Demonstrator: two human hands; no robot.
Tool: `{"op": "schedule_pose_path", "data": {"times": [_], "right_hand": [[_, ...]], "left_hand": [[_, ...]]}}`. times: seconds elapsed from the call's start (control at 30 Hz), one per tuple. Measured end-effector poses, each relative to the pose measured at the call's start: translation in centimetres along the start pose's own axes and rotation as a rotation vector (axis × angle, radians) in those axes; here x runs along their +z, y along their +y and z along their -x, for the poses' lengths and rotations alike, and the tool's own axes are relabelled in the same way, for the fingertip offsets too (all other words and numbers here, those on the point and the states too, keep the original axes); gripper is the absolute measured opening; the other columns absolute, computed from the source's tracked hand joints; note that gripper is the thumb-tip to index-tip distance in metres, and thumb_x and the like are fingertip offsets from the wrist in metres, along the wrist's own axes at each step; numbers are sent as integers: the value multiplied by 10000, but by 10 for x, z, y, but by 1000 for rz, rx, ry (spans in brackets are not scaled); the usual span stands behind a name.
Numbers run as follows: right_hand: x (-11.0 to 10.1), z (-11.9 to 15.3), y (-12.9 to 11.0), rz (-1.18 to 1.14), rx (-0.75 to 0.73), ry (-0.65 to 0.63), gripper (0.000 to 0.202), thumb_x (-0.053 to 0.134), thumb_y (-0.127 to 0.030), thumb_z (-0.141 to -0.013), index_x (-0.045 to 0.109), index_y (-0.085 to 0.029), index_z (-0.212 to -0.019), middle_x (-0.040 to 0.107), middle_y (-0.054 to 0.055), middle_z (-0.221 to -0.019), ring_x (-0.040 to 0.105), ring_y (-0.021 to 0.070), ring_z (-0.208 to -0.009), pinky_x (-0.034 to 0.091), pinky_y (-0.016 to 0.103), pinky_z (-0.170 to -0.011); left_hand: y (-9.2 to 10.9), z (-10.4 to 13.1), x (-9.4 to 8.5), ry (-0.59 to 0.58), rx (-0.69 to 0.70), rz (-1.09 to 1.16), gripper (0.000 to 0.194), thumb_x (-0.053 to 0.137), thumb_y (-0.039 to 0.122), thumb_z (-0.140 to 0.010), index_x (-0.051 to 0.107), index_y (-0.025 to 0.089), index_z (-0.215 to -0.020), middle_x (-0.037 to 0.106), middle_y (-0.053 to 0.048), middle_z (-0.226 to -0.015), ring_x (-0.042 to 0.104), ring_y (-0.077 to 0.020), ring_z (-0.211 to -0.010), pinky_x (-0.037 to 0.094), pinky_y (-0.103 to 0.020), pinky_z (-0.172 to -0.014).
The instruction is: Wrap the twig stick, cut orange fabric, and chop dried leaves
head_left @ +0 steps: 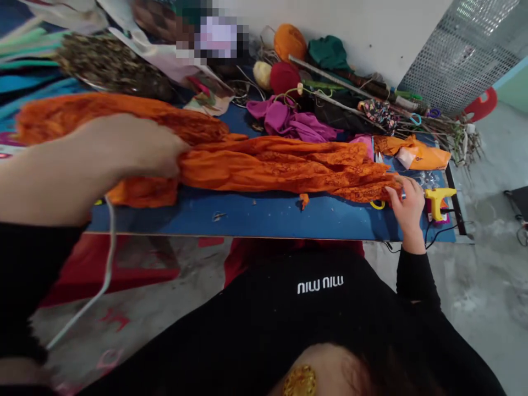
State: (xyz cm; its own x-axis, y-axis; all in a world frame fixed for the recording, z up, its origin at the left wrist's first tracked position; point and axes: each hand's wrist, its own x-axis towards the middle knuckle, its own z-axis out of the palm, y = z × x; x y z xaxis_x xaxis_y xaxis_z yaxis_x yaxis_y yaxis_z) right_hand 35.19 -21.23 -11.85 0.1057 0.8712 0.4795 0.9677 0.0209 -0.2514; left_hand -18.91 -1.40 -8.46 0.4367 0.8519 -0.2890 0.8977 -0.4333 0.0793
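Note:
A long piece of orange patterned cloth (264, 162) stretches in loose folds across the blue table. Over its left part reaches my left hand (144, 146), closed on the fabric where it bunches; the fingertips are hidden. My right hand (407, 202) pinches the right end of the cloth between thumb and fingers. A small pale-blue object shows beside those fingers, too small to name. Just left of the right hand, a yellow ring-shaped handle (377, 205) pokes out below the cloth. A yellow glue gun (438, 202) stands to the right of that hand.
Behind the cloth lie magenta fabric (292, 122), an orange ball of material (290, 42), a red ball (284, 78) and several sticks (330, 77). A dried-leaf pile (111, 63) sits back left. The blue table (264, 217) ends near my body. A white cord (110, 247) hangs at left.

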Motion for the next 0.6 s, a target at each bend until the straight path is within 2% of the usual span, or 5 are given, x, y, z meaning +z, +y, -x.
{"op": "schedule_pose_path", "data": {"times": [0.03,0.13,0.23,0.37,0.6], "right_hand": [[-2,1,4,-1,28,0,416,568,-552,-1023,729,-215,-1207,786,149,-1200,717,322,-1166,552,493,-1047],[-4,-1,7,-48,55,-18,418,593,-550,-1008,720,-208,-1211,774,153,-1206,719,316,-1156,565,476,-1038],[5,-15,0,-56,43,-5,485,618,-543,-992,667,-210,-1340,733,166,-1317,682,318,-1248,547,497,-1088],[26,-38,-12,-25,-52,-21,425,677,-453,-957,682,-224,-1315,681,159,-1425,612,330,-1365,489,540,-1165],[15,-16,-7,-268,-187,14,218,506,-290,-1060,720,-263,-1030,806,73,-1036,742,248,-1014,567,426,-980]], "left_hand": [[9,-1,-3,-65,-67,-73,1000,597,951,-425,813,135,-961,747,-66,-875,647,-404,-1177,444,-507,-1106],[67,0,-24,-17,155,-53,1110,488,917,-666,695,142,-1433,700,-86,-1419,588,-359,-1333,414,-417,-1187],[143,-4,-37,237,216,60,755,334,580,-978,691,84,-1421,657,-119,-1477,596,-287,-1338,420,-383,-1196],[217,-40,-15,232,298,134,571,511,490,-1022,693,133,-1429,697,-115,-1439,615,-256,-1337,458,-367,-1176],[219,-108,-5,415,87,412,314,527,251,-969,820,172,-1052,814,-89,-1108,728,-255,-1093,533,-371,-1018]]}}
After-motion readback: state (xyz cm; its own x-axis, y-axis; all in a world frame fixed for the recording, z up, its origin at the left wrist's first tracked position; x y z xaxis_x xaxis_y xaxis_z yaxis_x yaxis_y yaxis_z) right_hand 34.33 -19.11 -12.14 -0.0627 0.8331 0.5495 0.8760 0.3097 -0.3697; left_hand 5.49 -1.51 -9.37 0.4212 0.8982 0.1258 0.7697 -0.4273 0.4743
